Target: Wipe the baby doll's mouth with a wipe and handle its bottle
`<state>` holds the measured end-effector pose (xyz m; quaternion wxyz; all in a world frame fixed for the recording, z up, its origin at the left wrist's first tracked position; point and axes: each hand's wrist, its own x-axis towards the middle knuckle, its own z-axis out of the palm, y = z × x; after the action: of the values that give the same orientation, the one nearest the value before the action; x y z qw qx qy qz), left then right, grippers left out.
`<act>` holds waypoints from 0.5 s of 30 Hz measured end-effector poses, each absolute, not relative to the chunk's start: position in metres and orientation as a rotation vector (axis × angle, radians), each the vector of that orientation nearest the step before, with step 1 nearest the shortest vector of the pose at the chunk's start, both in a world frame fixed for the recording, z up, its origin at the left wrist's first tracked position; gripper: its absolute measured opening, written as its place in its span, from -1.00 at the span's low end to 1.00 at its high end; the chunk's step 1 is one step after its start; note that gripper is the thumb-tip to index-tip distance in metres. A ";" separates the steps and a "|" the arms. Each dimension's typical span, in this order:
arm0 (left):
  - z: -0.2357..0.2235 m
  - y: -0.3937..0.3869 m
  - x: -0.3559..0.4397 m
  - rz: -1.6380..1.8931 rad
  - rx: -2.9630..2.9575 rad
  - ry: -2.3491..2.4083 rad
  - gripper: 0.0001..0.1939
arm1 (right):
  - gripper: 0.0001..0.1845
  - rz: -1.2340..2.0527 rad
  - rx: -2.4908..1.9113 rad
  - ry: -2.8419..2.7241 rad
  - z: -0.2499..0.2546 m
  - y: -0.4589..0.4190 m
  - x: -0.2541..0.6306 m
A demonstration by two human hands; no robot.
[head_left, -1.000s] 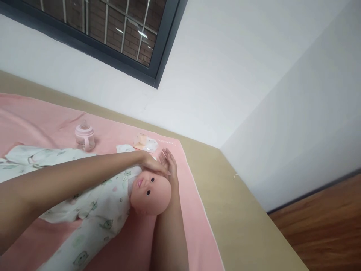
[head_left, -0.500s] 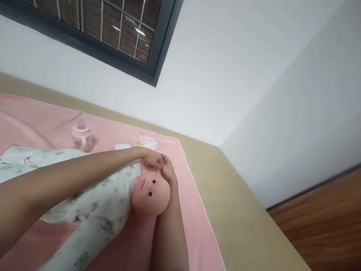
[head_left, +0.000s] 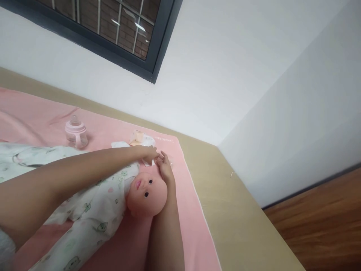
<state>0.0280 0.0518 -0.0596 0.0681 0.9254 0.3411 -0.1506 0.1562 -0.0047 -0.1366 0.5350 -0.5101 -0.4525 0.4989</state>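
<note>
A baby doll in a white sleepsuit with green prints lies on its back on a pink towel. Both my forearms reach past the doll's head. My left hand comes in from the left, fingers drawn together over a small white scrap on the towel. My right hand comes up from below beside the doll's head, fingers curled, its tips meeting the left hand's tips. What they pinch is too small to make out.
A pink baby bottle stands upright on the towel at the left. A small folded peach-and-white item and a white cloth lie behind my hands. The tan mattress edge drops to a wood floor at the right. White walls and a dark-framed window stand behind.
My left hand has left the doll's forehead and moved just beyond the head. My right hand, flat and open a second ago, has curled its fingers to meet the left's tips.
</note>
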 end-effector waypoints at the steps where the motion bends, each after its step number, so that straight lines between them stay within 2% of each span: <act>1: -0.061 0.053 0.028 -0.455 2.791 1.010 -0.65 | -0.31 1.190 -1.217 -1.082 -0.137 -0.004 0.156; 7: -0.068 0.062 0.026 -0.480 2.725 0.981 -0.69 | -0.33 1.197 -1.237 -1.057 -0.136 -0.004 0.156; 15: -0.066 0.073 0.016 -0.322 2.531 0.976 -0.68 | -0.38 1.152 -1.266 -1.073 -0.143 0.000 0.158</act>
<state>0.0164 0.0734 -0.0664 0.2037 0.9071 0.3498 -0.1155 0.1578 0.0003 -0.1426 0.5318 -0.5306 -0.4497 0.4831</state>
